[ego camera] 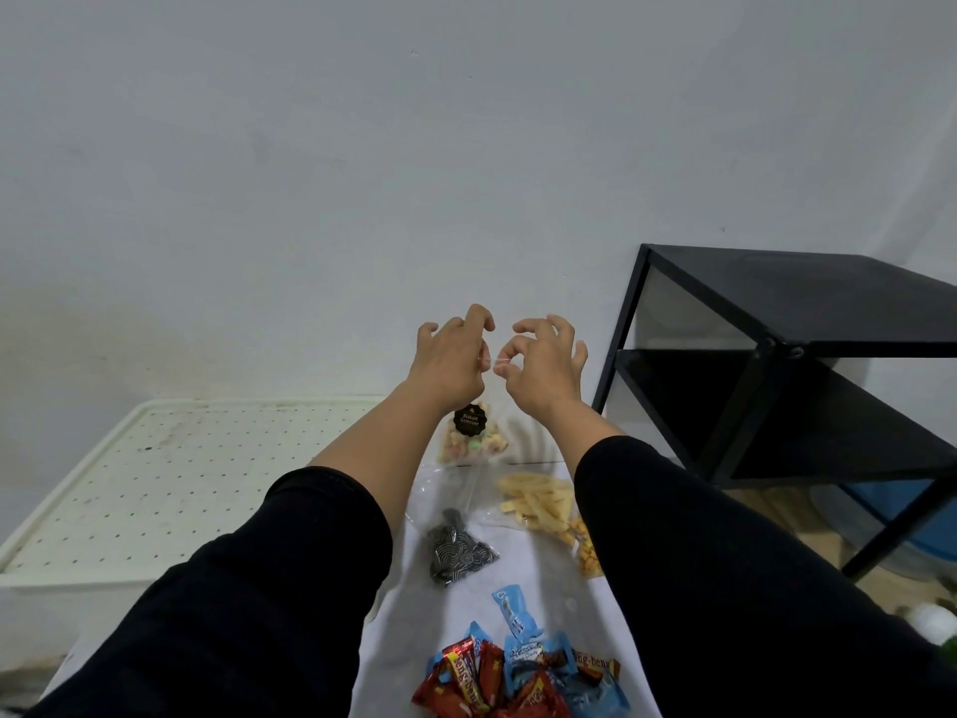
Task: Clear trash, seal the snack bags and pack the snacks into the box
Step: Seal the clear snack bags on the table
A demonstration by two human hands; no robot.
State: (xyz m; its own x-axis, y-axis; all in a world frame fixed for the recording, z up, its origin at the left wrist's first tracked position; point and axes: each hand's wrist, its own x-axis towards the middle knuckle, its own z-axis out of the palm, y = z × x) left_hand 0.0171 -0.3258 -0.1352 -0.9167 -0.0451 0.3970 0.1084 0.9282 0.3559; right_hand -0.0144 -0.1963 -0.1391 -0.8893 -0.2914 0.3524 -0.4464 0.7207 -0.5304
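Note:
My left hand (453, 362) and my right hand (544, 362) are raised side by side, both pinching the clear top edge of a biscuit bag (471, 432). The bag hangs below them, holds pastel biscuits and carries a round black label. On the white table (523, 577) below lie a clear bag of dark patterned snacks (458, 554), a clear bag of pale yellow sticks (538, 502), and a pile of red and blue wrapped candies (518, 676). A bag of small orange crackers (588, 554) peeks out beside my right sleeve.
A white perforated lid or box (155, 484) sits to the left of the table. A black metal shelf with dark glass panels (777, 365) stands at the right against the plain wall. Blue and tan items lie under that shelf.

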